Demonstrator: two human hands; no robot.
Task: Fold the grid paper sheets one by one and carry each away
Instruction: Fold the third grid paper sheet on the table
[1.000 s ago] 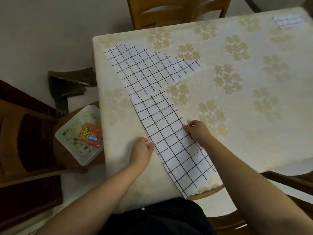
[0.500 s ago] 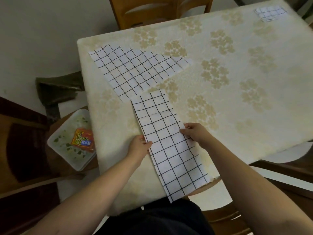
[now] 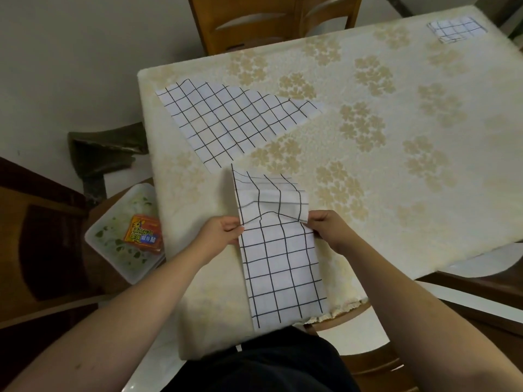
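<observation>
My left fingers (image 3: 230, 226) were curled against the left edge of the grid paper strip (image 3: 280, 267), thumb on top, pinching it; my right fingers (image 3: 317, 222) were curled the same way on the right edge, so both my left hand (image 3: 219, 232) and my right hand (image 3: 329, 227) had hold of the one sheet. Between them the paper was white with a black ruled grid, and its far end was lifted and doubled back toward me, buckled and blurred, so I could not make out exactly where that flap's edge lay. The near part lay flat on the table (image 3: 424, 193) and ran over the front edge, its last squares hanging down against the tablecloth's drop. A second grid paper sheet (image 3: 226, 120) lay flat near the far-left corner, apart from the strip. A small folded grid paper piece (image 3: 455, 31) sat near the far-right corner, partly washed out by glare. Left of the table, a white tray (image 3: 113, 244) with green scraps and an orange packet (image 3: 143, 233) rested on a dark wooden seat; the packet's print was too small to read. A wooden chair (image 3: 271, 21) beyond the table was cut off by the top of the view
</observation>
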